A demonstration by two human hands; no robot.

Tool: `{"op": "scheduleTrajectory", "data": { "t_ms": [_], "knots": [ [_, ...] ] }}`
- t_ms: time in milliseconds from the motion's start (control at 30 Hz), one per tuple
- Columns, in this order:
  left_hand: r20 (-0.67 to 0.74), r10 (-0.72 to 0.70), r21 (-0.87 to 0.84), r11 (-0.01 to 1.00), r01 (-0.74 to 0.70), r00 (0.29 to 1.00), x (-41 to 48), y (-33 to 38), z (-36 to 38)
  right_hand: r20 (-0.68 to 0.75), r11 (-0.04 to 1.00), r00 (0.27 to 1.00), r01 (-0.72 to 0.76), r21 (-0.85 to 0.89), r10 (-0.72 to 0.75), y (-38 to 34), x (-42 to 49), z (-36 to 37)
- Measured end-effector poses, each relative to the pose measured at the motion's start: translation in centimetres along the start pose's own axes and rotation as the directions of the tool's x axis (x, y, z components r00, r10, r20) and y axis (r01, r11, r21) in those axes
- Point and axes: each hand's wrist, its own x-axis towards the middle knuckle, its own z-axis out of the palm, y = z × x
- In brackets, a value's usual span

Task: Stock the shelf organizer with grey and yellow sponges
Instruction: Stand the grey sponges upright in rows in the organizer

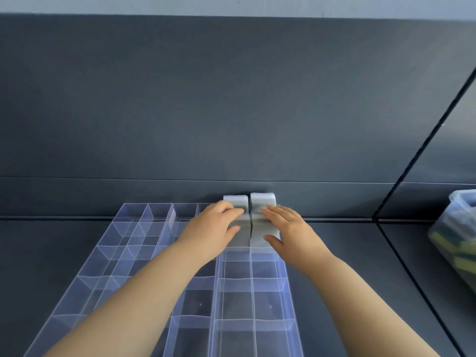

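Observation:
A clear plastic shelf organizer (233,282) with several compartments lies on the dark shelf. Two grey sponges stand upright in the far cells of its right section, the left one (235,200) beside the right one (263,199). Just in front of them stand two more grey sponges. My left hand (211,228) holds the left sponge (241,237), fingers over its top and thumb on its near face. My right hand (291,228) holds the right sponge (258,229) the same way. Both hands hide much of these sponges.
A clear tub (459,240) with yellow and dark sponges sits at the right edge, beyond a shelf divider line (401,256). The dark back wall (231,112) rises directly behind the organizer. The nearer cells and the left sections of the organizer hold nothing.

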Motion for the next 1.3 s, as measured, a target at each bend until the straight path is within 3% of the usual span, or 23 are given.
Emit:
{"op": "scheduleTrajectory", "data": {
  "t_ms": [133,200,333,467,700,900,1133,1300],
  "knots": [
    [-0.318,0.146,0.181,0.979,-0.091,0.937,-1.2,1.9,-2.2,-0.068,0.997,0.997,-0.036,0.072,0.041,-0.6,-1.6,-1.9],
    [-0.371,0.203,0.26,0.96,-0.108,0.906,-2.1,2.9,-2.9,-0.12,0.992,0.991,-0.045,0.118,0.059,-0.7,-2.6,-2.9],
    [-0.315,0.192,0.3,0.949,-0.095,0.929,-4.6,5.2,-2.9,-0.154,0.982,0.984,-0.065,0.18,0.093,-0.6,-4.8,-3.7],
    [-0.241,0.114,0.264,0.963,-0.048,0.964,-7.4,6.9,-1.2,-0.057,0.972,0.993,-0.091,0.216,0.106,-0.7,-7.2,-2.8],
    [-0.169,0.099,0.257,0.965,-0.053,0.981,-13.4,7.9,-1.2,-0.032,0.986,0.997,-0.067,0.152,0.072,-4.2,-12.3,-2.1],
    [-0.095,0.104,0.241,0.967,-0.079,0.99,-20.8,6.9,-3.2,-0.103,0.989,0.987,-0.114,0.097,0.124,-9.9,-19.1,-0.8],
    [-0.052,0.148,0.175,0.975,-0.137,0.988,-28.3,6.5,-1.6,-0.053,0.957,0.957,-0.283,0.058,0.286,-14.4,-28.6,2.0],
    [-0.033,0.296,0.084,0.953,-0.292,0.955,-29.0,10.4,0.3,-0.105,0.897,0.89,-0.44,0.049,0.443,-13.3,-35.1,0.2]
  ]
}}
